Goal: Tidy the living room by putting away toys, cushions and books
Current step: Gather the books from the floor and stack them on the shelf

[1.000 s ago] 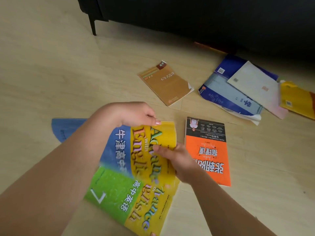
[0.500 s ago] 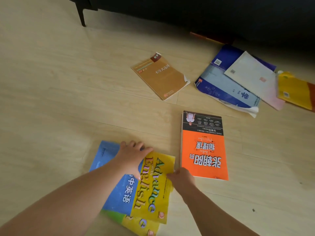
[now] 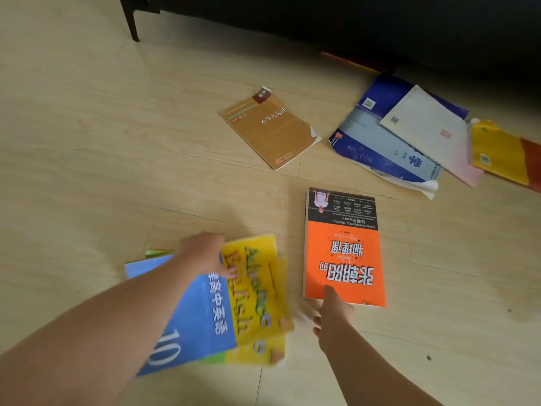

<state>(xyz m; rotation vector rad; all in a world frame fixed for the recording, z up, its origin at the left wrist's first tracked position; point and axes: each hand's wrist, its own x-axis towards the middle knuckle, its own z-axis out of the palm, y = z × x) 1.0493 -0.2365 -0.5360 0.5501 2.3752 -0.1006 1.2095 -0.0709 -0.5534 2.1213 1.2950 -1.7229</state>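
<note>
The left hand (image 3: pixel 205 253) lies over the far edge of two stacked English textbooks (image 3: pixel 251 291), fingers curled onto the blurred blue-and-yellow cover, gripping it. The right hand (image 3: pixel 333 320) is relaxed, its forefinger stretched out to touch the near edge of the orange book (image 3: pixel 345 253), which lies flat just beside the stack on the pale wooden floor (image 3: pixel 87 142). Farther off lie a brown book (image 3: pixel 269 130), an overlapping heap of blue and white books (image 3: pixel 389 142), and a yellow book (image 3: pixel 497 150), near the dark sofa (image 3: pixel 351 19).
</note>
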